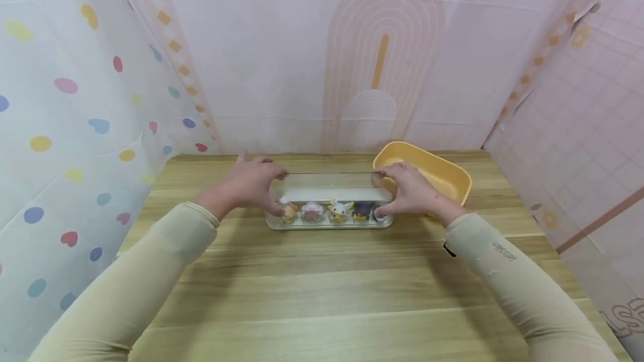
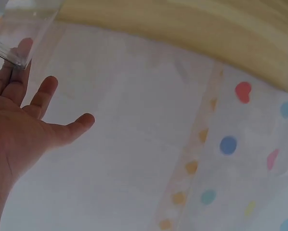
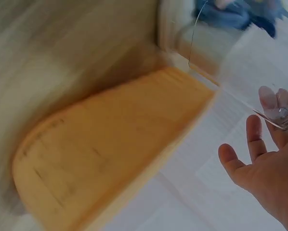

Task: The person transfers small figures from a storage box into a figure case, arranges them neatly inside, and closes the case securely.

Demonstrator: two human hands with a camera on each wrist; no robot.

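Observation:
In the head view a long, clear plastic case (image 1: 331, 184) sits over the middle of the wooden table, with several small figurines in a row along its front. Among these figurines are an orange one (image 1: 289, 212), a pink-and-white one (image 1: 312, 211), a yellow-and-white one with pointed ears (image 1: 339, 211) and a dark one (image 1: 362, 210). My left hand (image 1: 253, 184) grips the case's left end, thumb in front and fingers behind. At the right end my right hand (image 1: 411, 190) holds it likewise, its thumb covering part of the last figurine. Both wrist views show outer fingers spread off the case.
A yellow-orange plastic tray (image 1: 459, 179) stands right behind my right hand, near the table's back edge. Patterned cloth walls (image 1: 271, 71) rise behind and on both sides of the wooden table (image 1: 322, 295).

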